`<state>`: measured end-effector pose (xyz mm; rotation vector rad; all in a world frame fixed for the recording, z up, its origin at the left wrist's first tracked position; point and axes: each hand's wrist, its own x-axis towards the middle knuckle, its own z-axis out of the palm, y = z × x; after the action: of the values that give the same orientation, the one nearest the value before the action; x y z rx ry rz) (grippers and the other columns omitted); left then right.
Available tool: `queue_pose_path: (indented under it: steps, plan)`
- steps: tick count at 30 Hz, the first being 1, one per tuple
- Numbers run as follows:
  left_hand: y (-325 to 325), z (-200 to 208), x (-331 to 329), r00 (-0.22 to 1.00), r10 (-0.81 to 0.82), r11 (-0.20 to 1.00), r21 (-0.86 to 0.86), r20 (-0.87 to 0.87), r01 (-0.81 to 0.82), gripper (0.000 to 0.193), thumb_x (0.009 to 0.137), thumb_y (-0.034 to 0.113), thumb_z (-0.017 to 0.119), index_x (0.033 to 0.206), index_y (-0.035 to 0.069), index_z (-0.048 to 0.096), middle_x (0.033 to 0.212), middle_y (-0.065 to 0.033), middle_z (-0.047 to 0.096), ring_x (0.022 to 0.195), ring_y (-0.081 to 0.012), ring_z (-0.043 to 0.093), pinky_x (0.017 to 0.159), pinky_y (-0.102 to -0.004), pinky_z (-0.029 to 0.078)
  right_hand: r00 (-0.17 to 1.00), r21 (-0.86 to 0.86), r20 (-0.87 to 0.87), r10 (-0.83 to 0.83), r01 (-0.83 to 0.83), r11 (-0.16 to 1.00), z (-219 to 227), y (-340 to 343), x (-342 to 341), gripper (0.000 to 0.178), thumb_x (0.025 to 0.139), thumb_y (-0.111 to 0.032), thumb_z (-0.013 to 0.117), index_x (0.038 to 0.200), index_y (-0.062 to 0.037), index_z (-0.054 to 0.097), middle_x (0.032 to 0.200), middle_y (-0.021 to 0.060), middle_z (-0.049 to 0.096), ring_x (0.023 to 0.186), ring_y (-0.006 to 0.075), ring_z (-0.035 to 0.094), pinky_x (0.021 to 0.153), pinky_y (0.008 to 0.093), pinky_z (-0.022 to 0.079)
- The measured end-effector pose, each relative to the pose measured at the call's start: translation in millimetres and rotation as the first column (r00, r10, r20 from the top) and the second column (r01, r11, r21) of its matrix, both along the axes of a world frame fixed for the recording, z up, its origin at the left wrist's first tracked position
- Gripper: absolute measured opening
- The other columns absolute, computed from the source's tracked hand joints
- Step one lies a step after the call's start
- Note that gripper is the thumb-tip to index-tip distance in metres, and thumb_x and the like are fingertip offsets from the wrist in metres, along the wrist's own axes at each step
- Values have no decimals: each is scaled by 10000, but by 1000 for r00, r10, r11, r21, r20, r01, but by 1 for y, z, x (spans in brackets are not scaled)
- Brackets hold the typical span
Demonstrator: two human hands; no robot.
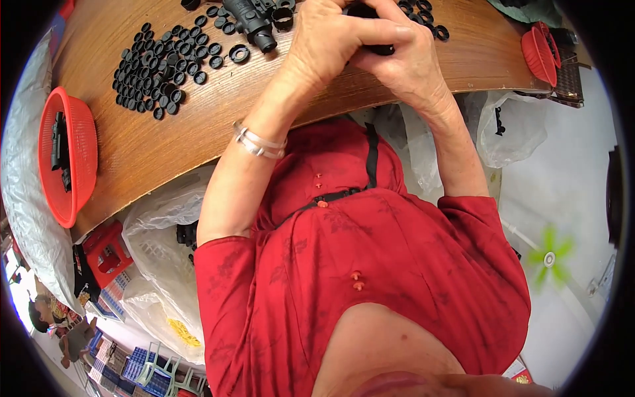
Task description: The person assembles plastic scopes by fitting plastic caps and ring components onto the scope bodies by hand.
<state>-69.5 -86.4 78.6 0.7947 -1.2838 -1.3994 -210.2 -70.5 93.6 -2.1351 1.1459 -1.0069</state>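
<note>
My left hand (324,40), with two silver bangles on its wrist, and my right hand (410,63) meet over the wooden table (198,129). Their fingers are closed round a black round plastic part (380,49), mostly covered by the fingers, so its exact kind does not show. Just left of my left hand lies a black scope-like tube (254,25). A spread of small black plastic rings and caps (155,69) covers the table farther left. Several more black rings (423,13) lie beyond my right hand.
A red plastic basket (83,142) with black scope-like parts stands at the table's left edge. Another red basket (537,56) is at the right end. Clear plastic bags (165,231) hang below the front edge, near a red stool (109,255). A green-bladed fan (549,258) appears at right.
</note>
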Motion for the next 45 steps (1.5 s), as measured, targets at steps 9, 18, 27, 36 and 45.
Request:
queue_pose_path:
  steps: [9, 18, 27, 36, 45]
  plan:
    - [-1, -14, -9, 980, 73, 993, 104, -185, -54, 367, 693, 36, 735, 1054, 4, 671, 903, -13, 652, 790, -88, 590, 717, -217, 489, 1000, -83, 9, -19, 20, 996, -5, -7, -1, 408, 694, -47, 687, 1085, -23, 572, 867, 205, 653, 807, 367, 671, 657, 381, 527]
    - [2, -34, -6, 969, 76, 997, 15, -235, -75, 429, 729, 28, 704, 1151, -7, 638, 919, -11, 636, 767, -82, 580, 702, -208, 468, 997, -81, 69, 20, -14, 997, -14, -5, -1, 385, 728, -41, 662, 1097, -30, 553, 921, 220, 643, 854, 398, 654, 687, 411, 525]
    - [64, -48, 35, 939, 324, 923, 252, -110, -289, 279, 898, 153, 636, 1105, -34, 625, 1022, -125, 673, 932, -212, 656, 856, -355, 545, 990, -107, 34, -140, 143, 984, -2, 1, -9, 512, 733, -114, 804, 1192, -65, 583, 996, 87, 696, 897, 157, 673, 802, 296, 527]
    - [93, -49, 30, 804, 10, 748, 538, -595, 389, 548, 974, 392, 532, 1363, 16, 445, 1185, -150, 609, 1049, -249, 627, 870, -405, 551, 957, -65, 283, -65, 87, 994, -35, 32, 8, 548, 737, -241, 821, 1190, -46, 582, 1103, 129, 661, 978, 267, 672, 852, 357, 533]
    - [79, -54, 57, 827, 246, 889, 458, -506, 15, 642, 719, -30, 687, 1314, 34, 454, 1052, -151, 627, 946, -265, 645, 770, -386, 592, 960, 15, 280, -12, 8, 1000, -44, 13, 15, 103, 839, -43, 667, 928, 9, 667, 903, 129, 676, 816, 223, 680, 684, 315, 546]
